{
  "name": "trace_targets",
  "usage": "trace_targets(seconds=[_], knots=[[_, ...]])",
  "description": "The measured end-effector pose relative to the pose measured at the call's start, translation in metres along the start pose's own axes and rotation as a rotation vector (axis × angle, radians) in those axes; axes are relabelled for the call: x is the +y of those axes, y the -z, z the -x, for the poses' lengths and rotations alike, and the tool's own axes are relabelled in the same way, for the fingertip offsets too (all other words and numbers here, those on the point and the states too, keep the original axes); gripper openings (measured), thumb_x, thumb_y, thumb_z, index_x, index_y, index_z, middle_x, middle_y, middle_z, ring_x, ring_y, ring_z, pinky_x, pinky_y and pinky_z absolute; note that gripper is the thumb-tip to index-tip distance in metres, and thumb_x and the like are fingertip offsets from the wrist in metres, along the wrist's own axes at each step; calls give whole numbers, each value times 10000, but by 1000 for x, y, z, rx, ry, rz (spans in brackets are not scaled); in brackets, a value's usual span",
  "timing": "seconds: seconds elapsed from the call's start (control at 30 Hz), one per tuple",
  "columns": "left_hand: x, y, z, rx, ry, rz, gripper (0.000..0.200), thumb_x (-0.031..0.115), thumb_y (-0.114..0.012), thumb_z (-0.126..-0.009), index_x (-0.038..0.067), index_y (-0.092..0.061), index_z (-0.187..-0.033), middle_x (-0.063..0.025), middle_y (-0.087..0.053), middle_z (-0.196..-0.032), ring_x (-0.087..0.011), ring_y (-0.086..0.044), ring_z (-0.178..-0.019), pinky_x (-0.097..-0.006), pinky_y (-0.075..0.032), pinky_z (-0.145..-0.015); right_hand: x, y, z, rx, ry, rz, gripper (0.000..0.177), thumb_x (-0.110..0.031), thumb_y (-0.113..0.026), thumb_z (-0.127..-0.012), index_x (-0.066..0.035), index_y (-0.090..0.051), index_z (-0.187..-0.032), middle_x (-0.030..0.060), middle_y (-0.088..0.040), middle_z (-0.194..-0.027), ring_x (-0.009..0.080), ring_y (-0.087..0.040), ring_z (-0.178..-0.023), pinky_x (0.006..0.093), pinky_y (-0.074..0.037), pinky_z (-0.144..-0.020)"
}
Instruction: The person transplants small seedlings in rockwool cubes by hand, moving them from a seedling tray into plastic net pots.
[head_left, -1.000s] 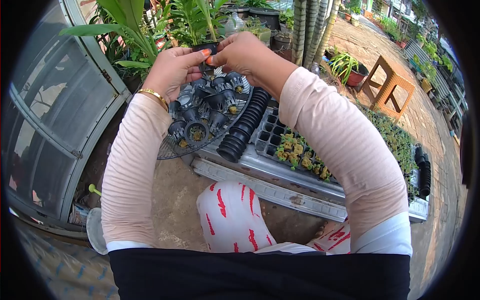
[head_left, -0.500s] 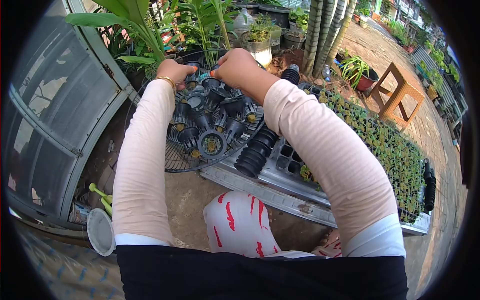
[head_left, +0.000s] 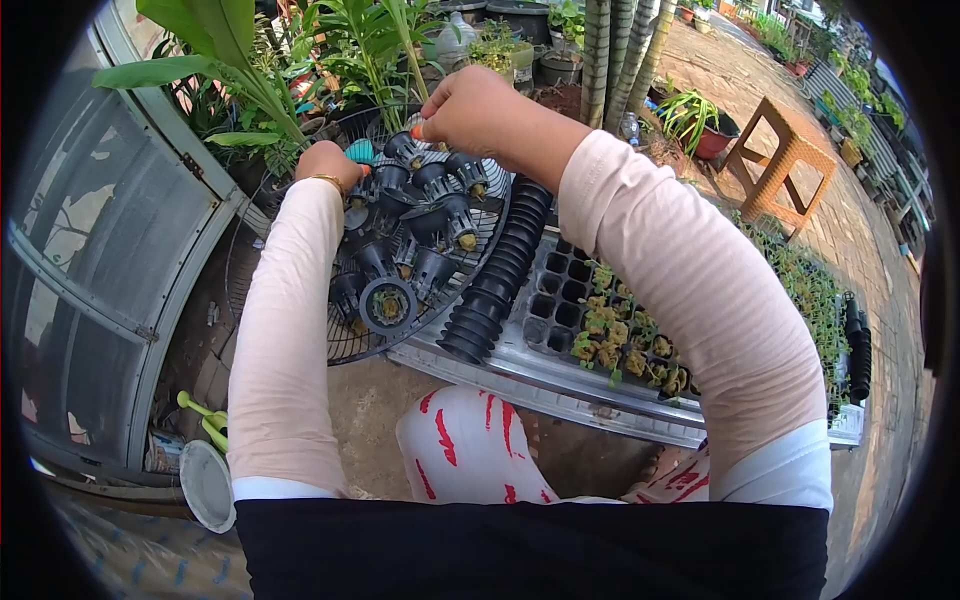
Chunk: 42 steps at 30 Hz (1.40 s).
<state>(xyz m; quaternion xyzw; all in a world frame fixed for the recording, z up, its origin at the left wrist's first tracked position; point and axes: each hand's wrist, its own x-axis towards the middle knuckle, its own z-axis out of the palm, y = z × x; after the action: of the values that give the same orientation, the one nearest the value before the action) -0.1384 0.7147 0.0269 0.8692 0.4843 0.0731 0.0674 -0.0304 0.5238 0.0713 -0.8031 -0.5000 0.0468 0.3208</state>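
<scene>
I read right hand (head_left: 468,105) fingers pinched closed, just above black pots (head_left: 420,215) piled on wire grille (head_left: 352,345). Left hand (head_left: 328,163) against pile edge; fingers hidden, grip cannot tell.

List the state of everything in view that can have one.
wire rack, lying flat
net pots, heaped on the rack, some holding plugs
left hand, down among the net pots, fingers hidden
right hand, raised, fingers pinched shut
pot stack, nested, lying on its side
seedling tray, partly filled
stool, upright

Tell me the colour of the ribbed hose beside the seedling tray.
The ribbed hose is black; head view.
</scene>
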Motion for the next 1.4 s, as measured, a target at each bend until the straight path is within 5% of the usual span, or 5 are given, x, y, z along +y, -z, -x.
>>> trace_targets(seconds=[0.07, 0.23, 0.6, 1.07, 1.4], knots=[[13, 20, 26, 155, -79, -105, 516, 399, -747, -672, -28, -648, -945, -203, -630, -997, -335, -605, -944, -378, -481, -806, 2, 30, 20, 6, 257, 141, 296, -320, -627, -771, -57, -694, -889, 142, -660, -880, 310, -629, -832, 347, -504, -709], [37, 44, 87, 320, -381, 122, 446, 350, -721, -706, -34, -646, -920, -214, -639, -920, -335, -620, -868, -384, -484, -763, -3, 88, 85, -6, 85, -121, 224, -183, -670, -783, 17, -646, -882, 47, -600, -733, 108, -524, -652, 245, -418, -582], [95, 41, 217, -34, -894, 500, 322, 145, -709, -726, -18, -628, -992, -56, -631, -837, -82, -487, -647, -243, -427, -600, 40, 179, 222, 123, 150, -204, 356, -306, -445, -918, -7, -636, -887, 11, -594, -763, 49, -492, -656, 182, -373, -518], [247, 45, 326, -210, -1274, 708, 301, 129, -702, -715, -2, -634, -977, -16, -600, -834, -65, -428, -634, -217, -394, -579, 145, 280, 462, 776, -481, 240, 221, -150, -665, -776, 31, -615, -892, 54, -615, -750, 101, -550, -686, 243, -448, -625], [377, 2, 427, -262, -1710, 587, 287, 160, -676, -710, -32, -632, -918, -195, -628, -879, -323, -606, -824, -372, -472, -746, 266, 211, 535, 976, -881, 527, 461, -272, -770, -657, 17, -531, -924, 197, -569, -914, 326, -553, -862, 381, -447, -746]])
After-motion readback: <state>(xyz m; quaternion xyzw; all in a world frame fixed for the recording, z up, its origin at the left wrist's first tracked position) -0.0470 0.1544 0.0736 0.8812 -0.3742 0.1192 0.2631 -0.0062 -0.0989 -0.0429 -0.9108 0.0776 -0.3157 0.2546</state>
